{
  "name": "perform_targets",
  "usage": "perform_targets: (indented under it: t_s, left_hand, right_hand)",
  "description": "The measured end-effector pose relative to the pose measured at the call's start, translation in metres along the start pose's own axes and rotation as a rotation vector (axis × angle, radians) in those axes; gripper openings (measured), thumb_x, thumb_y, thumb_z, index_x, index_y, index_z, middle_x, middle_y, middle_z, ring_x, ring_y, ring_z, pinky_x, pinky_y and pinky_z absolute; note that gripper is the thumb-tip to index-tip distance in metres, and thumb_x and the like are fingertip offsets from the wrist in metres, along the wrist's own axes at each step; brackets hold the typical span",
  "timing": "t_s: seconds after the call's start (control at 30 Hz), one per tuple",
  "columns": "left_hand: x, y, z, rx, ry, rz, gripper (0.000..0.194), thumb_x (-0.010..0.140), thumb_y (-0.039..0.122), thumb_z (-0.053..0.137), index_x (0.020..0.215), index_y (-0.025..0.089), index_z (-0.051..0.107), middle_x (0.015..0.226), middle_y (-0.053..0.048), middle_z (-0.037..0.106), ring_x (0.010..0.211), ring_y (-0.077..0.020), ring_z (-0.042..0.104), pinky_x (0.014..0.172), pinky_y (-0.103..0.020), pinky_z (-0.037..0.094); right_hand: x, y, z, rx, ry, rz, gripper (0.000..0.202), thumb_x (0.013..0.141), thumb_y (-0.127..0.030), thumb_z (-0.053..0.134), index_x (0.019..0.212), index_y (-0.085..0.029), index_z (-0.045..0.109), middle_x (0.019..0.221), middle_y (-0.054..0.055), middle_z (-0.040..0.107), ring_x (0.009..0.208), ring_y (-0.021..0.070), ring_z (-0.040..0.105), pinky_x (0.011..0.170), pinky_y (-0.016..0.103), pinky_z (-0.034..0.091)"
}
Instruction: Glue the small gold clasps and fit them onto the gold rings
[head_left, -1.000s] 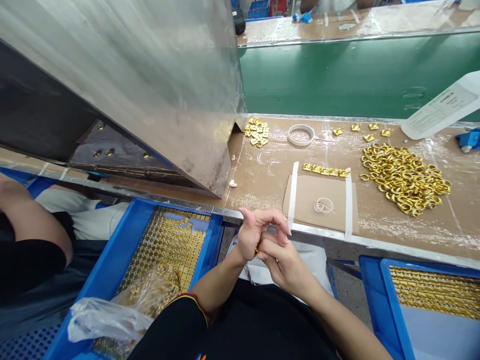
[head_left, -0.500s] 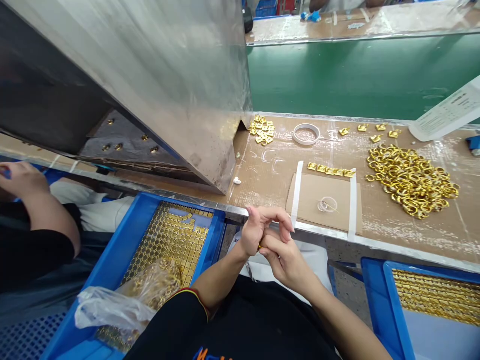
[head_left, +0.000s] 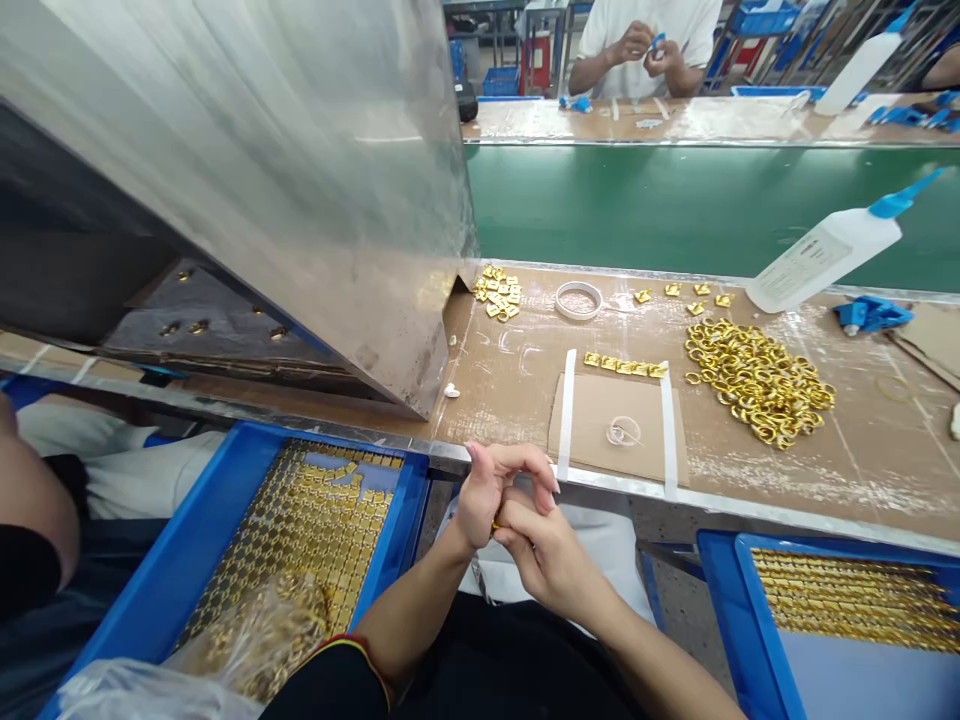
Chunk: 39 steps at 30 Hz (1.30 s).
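Gold-coloured piece (head_left: pixel 495 527), mostly hidden, sits between the person's two hands, just short of the near edge of the surface (head_left: pixel 517 370). The right hand (head_left: pixel 553 560) pinches it with thumb and forefinger against the left hand (head_left: pixel 487 492), whose thumb points up and fingers curve over; whether the left grips it too, I cannot tell.

To the left, a blue tray (head_left: pixel 217 480) holds gold mesh (head_left: pixel 300 525) and a clear bag (head_left: pixel 247 640) of gold parts; to the right, another blue tray (head_left: pixel 761 620) holds gold strips (head_left: pixel 840 595).

On the surface, a clear ring (head_left: pixel 623 431) rests on taped cardboard (head_left: pixel 592 425), with a row of gold links (head_left: pixel 626 366) along its far edge. A heap of gold rings (head_left: pixel 757 380) lies to the right. Farther back are a tape roll (head_left: pixel 559 303), five gold fittings (head_left: pixel 673 290) and a tilted white bottle (head_left: pixel 825 258). Beyond the green belt (head_left: pixel 637 200), a co-worker's hands (head_left: pixel 636 40) hold something blue (head_left: pixel 658 44).
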<state>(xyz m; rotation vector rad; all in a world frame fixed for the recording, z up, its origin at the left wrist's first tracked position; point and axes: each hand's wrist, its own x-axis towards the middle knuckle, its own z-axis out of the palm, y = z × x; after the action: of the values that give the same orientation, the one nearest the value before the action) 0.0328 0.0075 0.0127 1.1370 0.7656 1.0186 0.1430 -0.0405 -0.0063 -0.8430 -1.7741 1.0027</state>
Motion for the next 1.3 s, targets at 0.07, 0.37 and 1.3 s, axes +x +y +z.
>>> perform_targets:
  t_s: [0.07, 0.37, 1.3]
  left_hand:
    - [0.0, -0.001, -0.001, 0.005, -0.007, -0.009, 0.103, 0.086, 0.086, -0.003, 0.066, 0.016, 0.07, 0.054, -0.009, 0.062, 0.058, -0.0207, 0.059, 0.075, -0.039, 0.049]
    - [0.001, -0.002, -0.004, -0.022, -0.009, -0.025, 0.104, 0.085, 0.087, -0.003, 0.069, 0.014, 0.071, 0.053, -0.008, 0.061, 0.057, -0.0211, 0.059, 0.071, -0.039, 0.049]
    - [-0.002, 0.002, -0.01, 0.053, -0.162, -0.071, 0.121, 0.069, 0.092, -0.018, 0.073, 0.015, 0.075, 0.055, -0.011, 0.061, 0.07, -0.0267, 0.065, 0.07, -0.039, 0.054]
  right_hand:
    - [-0.001, 0.0, 0.0, 0.011, -0.003, 0.017, 0.033, 0.107, -0.028, 0.039, 0.076, -0.022, 0.045, 0.075, 0.001, 0.048, 0.069, 0.0174, 0.046, 0.062, 0.03, 0.039]
    - [-0.001, 0.004, 0.004, 0.016, -0.001, 0.04, 0.037, 0.109, -0.035, 0.036, 0.075, -0.022, 0.043, 0.074, 0.0, 0.046, 0.067, 0.0167, 0.044, 0.06, 0.029, 0.037]
    - [0.001, -0.008, 0.0, -0.105, -0.029, -0.018, 0.024, 0.099, -0.012, 0.046, 0.079, -0.023, 0.052, 0.072, 0.002, 0.05, 0.07, 0.0217, 0.051, 0.068, 0.036, 0.046]
